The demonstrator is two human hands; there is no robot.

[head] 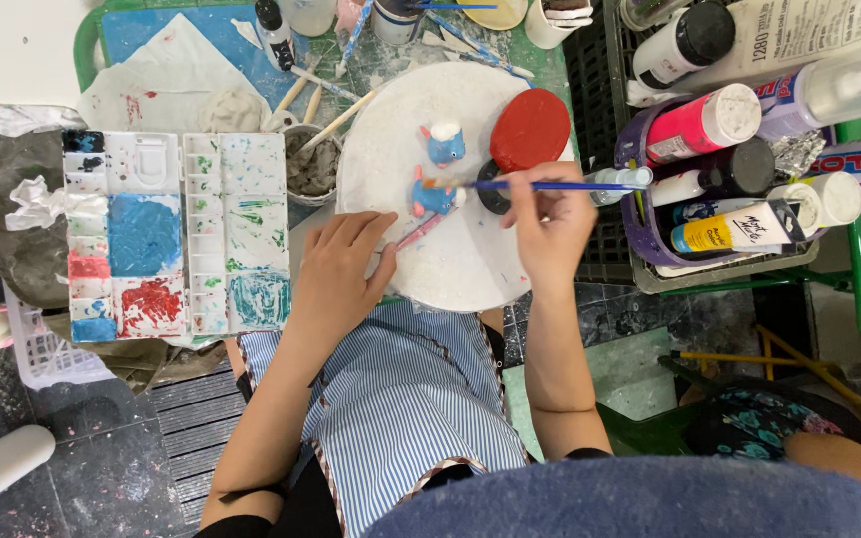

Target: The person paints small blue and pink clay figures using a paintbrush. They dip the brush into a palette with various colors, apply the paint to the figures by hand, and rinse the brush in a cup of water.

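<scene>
Seen from above, the right hand (550, 224) pinches a thin blue-handled paintbrush (540, 185), its tip touching a small blue clay figurine (433, 196) on a round white turntable (460, 269). The left hand (336, 269) rests flat and loose on the turntable's rim, holding nothing. Both this figurine and a second figurine (444, 145) look largely blue already, with details seemingly left; a smeared plastic palette (173, 234) lies nearby.

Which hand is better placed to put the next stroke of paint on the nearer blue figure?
Probably the right hand: it holds the paintbrush, whose tip already meets the nearer blue figure. The left hand rests flat at the white round board, holding no brush.
</scene>
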